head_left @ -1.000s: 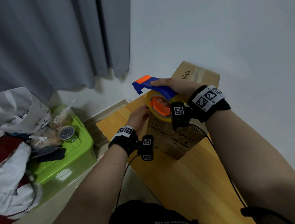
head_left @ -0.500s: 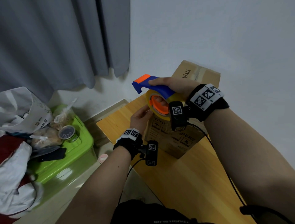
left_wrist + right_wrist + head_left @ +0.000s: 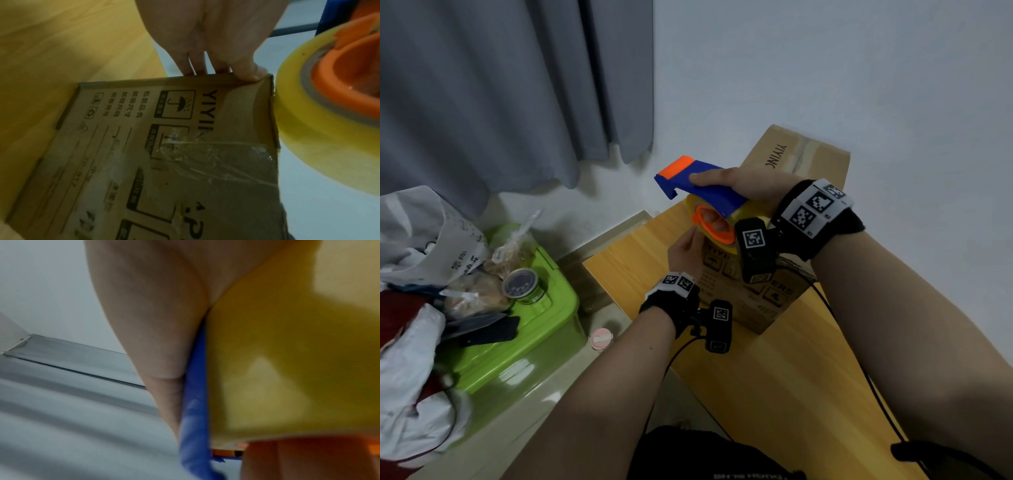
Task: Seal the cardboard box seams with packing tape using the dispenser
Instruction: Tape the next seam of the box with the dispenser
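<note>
Wooden table (image 3: pixel 774 377) bears cardboard box (image 3: pixel 801 161) printed "YIYING".

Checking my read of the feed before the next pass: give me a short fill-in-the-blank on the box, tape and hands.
1. The right hand grips the blue and orange tape ____.
2. The left hand holds the top edge of the cardboard ____.
3. The tape roll is ____ in colour.
4. The box stands on a ____ table.

Missing words: dispenser; box; yellow; wooden

Head view high, downward; wrist views close, sharing the tape roll (image 3: pixel 304 113).
</note>
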